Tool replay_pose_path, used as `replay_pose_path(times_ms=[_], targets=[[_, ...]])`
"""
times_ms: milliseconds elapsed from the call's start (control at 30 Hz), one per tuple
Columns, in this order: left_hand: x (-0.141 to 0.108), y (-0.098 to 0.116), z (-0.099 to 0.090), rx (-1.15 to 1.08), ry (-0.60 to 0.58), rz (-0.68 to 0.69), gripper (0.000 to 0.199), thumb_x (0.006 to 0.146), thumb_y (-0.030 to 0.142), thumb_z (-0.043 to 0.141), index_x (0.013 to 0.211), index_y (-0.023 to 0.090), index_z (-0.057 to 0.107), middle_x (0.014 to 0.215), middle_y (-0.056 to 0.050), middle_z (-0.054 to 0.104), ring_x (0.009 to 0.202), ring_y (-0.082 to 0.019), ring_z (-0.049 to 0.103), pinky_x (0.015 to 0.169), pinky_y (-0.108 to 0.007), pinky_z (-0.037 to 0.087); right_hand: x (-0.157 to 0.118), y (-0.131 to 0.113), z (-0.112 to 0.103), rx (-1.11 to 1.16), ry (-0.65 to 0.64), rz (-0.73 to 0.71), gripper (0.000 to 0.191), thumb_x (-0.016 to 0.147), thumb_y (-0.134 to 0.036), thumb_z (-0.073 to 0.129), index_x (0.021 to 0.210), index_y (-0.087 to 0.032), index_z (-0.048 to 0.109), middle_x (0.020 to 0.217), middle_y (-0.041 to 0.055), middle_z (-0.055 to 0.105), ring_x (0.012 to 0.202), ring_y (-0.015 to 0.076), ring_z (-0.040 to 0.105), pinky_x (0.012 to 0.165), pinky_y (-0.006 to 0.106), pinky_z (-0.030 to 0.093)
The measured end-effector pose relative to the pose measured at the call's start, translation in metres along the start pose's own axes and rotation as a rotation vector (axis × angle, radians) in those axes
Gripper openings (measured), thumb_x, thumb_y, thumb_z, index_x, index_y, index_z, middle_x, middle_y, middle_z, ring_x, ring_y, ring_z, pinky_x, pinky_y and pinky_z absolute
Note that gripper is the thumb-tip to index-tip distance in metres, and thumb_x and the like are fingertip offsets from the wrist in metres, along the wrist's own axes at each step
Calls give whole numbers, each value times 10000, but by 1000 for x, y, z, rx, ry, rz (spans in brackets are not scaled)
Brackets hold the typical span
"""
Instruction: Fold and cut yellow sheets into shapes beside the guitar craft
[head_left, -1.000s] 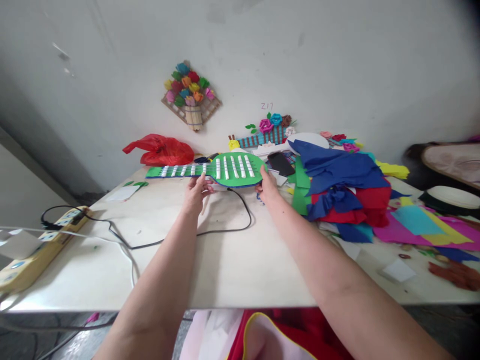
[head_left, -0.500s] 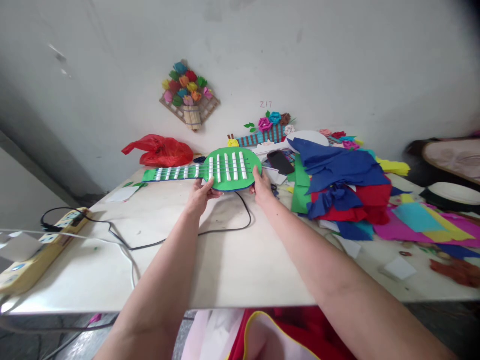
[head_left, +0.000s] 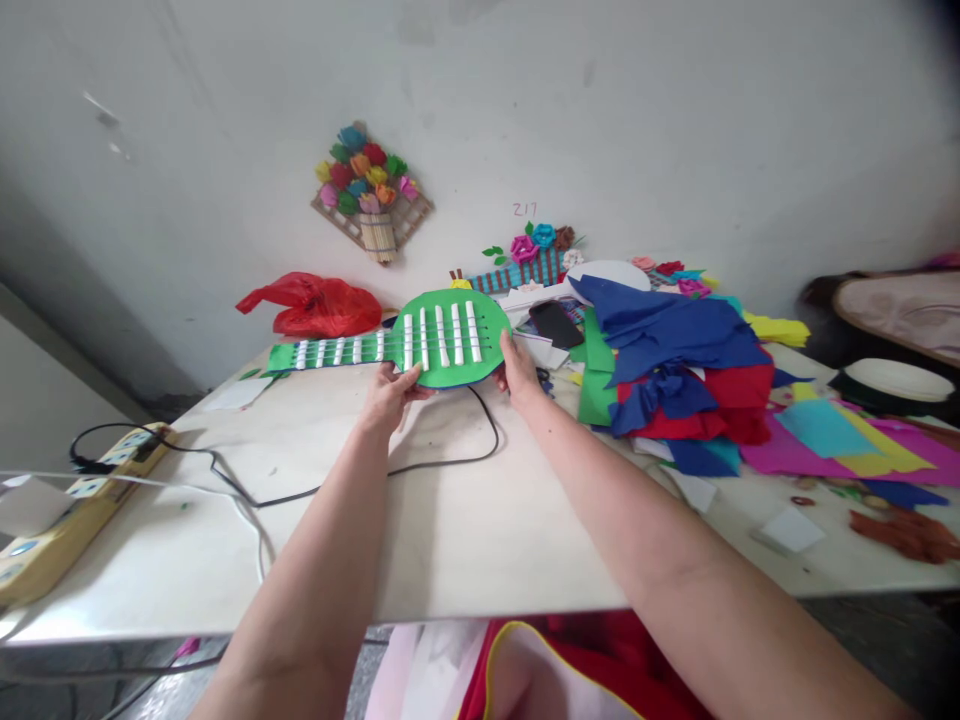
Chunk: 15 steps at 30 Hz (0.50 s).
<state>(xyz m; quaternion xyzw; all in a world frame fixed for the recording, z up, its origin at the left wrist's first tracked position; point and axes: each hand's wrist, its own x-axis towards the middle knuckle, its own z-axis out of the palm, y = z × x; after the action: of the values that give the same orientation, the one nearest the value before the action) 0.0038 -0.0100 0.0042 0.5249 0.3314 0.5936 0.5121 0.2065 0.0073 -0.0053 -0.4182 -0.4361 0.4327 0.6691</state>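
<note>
A green handmade toy guitar (head_left: 442, 378) with a blue edge is held up above the table, its neck pointing left. White rolled strips cross its body and neck, and thin strings run lengthwise over them. My left hand (head_left: 391, 397) grips the lower edge where neck and body meet, thumb on the front. At the right end of the body, my right hand (head_left: 517, 370) is closed round the rim, its fingers partly hidden behind.
On the white table (head_left: 465, 540) lie a black cable (head_left: 450, 461), a yellow power strip (head_left: 97, 500), a red plastic bag (head_left: 315, 306), a phone (head_left: 556, 325) and a heap of coloured paper (head_left: 675, 340). Paper flowers in a woven holder (head_left: 377, 238) hang on the wall.
The toy guitar has shifted slightly left in view, along with both hands gripping it. The background has also slid a little left.
</note>
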Motion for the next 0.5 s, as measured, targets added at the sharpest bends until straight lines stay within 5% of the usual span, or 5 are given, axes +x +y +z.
replay_pose_path(times_ms=[300, 500], targets=[[-1, 1, -4, 29, -31, -41, 444, 580, 311, 744, 824, 169, 401, 539, 32, 583, 436, -160, 602, 422, -247, 517, 17, -2, -19, 100, 124, 43, 447, 696, -646, 495, 701, -200, 535, 333, -96, 349, 269, 55, 271, 271, 185, 164], [-3, 3, -2, 29, -90, -75, 461, 565, 294, 756, 815, 175, 388, 543, 28, 579, 435, -176, 607, 383, -232, 496, 17, -3, -24, 153, -6, -73, 316, 619, -457, 661, 785, -191, 621, 534, -48, 562, 492, 93, 500, 407, 189, 356]])
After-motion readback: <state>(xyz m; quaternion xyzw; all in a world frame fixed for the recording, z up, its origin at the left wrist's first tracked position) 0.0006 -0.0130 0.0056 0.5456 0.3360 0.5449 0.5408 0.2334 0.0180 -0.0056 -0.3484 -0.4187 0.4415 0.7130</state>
